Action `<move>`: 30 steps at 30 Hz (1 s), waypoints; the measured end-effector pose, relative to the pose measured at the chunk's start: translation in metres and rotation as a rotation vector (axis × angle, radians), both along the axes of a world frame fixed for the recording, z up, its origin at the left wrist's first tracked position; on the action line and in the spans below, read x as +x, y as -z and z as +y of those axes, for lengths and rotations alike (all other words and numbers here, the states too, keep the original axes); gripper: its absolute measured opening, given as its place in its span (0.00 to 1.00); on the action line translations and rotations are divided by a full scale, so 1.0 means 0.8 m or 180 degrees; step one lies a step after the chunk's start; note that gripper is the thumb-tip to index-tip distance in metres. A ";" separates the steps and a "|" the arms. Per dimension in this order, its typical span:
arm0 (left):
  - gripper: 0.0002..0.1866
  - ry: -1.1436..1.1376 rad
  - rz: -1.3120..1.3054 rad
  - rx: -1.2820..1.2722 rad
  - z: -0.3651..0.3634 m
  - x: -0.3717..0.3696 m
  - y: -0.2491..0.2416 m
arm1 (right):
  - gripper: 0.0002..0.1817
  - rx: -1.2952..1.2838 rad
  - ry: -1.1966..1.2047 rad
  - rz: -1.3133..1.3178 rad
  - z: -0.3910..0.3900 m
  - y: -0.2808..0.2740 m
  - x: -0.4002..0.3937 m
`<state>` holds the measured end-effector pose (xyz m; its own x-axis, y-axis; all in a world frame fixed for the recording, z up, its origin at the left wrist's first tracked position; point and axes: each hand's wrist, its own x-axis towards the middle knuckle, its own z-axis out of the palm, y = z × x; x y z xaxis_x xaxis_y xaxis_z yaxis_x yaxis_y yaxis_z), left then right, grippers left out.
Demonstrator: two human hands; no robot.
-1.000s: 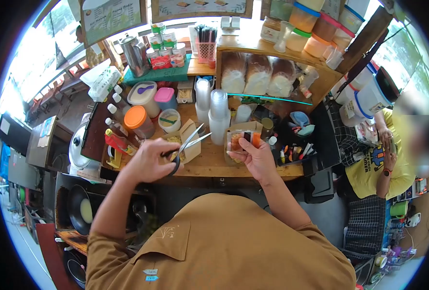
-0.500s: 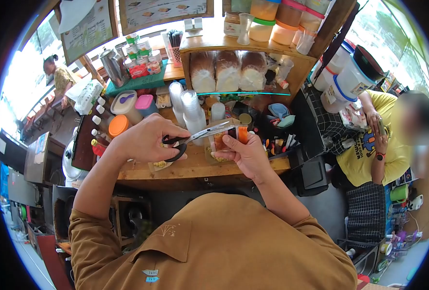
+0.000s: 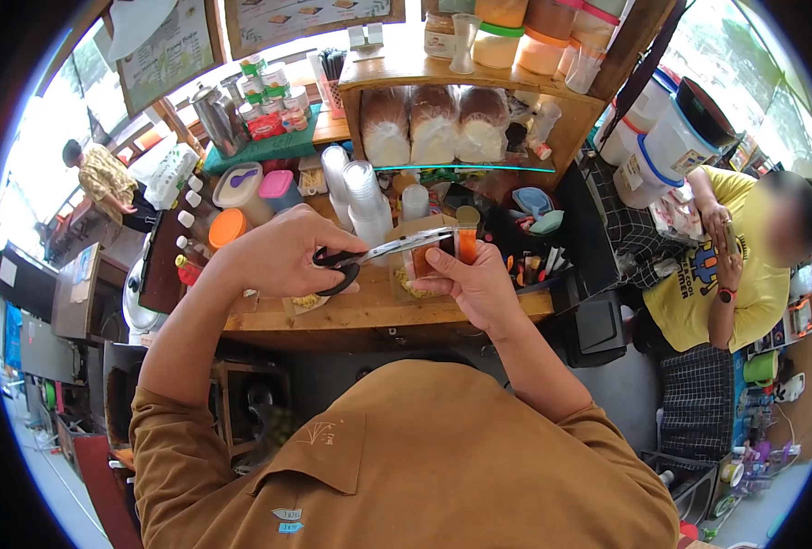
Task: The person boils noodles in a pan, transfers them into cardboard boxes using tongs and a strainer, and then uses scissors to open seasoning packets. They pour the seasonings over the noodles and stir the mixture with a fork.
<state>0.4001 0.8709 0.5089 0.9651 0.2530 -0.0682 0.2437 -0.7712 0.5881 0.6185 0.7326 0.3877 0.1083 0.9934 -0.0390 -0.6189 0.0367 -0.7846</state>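
My left hand (image 3: 282,252) is closed around the black handles of a pair of scissors (image 3: 401,244). The metal blades point right and lie across the upper part of a small sachet (image 3: 466,243). Dark red-brown and orange show on the sachet, which my right hand (image 3: 482,288) pinches between thumb and fingers. On the wooden counter (image 3: 351,316) below are a packet with yellowish contents (image 3: 409,291) by my right hand and another portion of yellowish food (image 3: 307,303) under my left. My fingers partly cover the sachet.
Stacked plastic cups (image 3: 367,201) stand just beyond the scissors. Wrapped bread loaves (image 3: 433,123) fill the shelf behind. An orange-lidded tub (image 3: 229,227) and bottles are at left. A person in a yellow shirt (image 3: 745,265) holds a phone at right; another stands far left.
The scissor blades have come closer together across the sachet, and both hands have shifted slightly. The far-left person has moved and now shows more of the body.
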 end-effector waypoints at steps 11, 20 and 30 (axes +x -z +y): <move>0.19 -0.0026 -0.0258 0.0064 0.005 -0.015 0.017 | 0.08 0.0119 -0.0165 -0.0301 0.017 -0.001 -0.013; 0.23 -0.0240 -0.0167 0.0005 -0.005 -0.036 0.008 | 0.09 0.0132 -0.0177 -0.0186 0.018 0.000 -0.025; 0.23 -0.0236 -0.0052 -0.0013 -0.014 -0.049 0.007 | 0.12 -0.0485 -0.0579 -0.1787 0.012 -0.012 -0.017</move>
<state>0.3613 0.8599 0.5035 0.9447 0.3235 -0.0537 0.2904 -0.7489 0.5957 0.6047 0.7424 0.3973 -0.0175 0.9856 -0.1683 -0.0949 -0.1692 -0.9810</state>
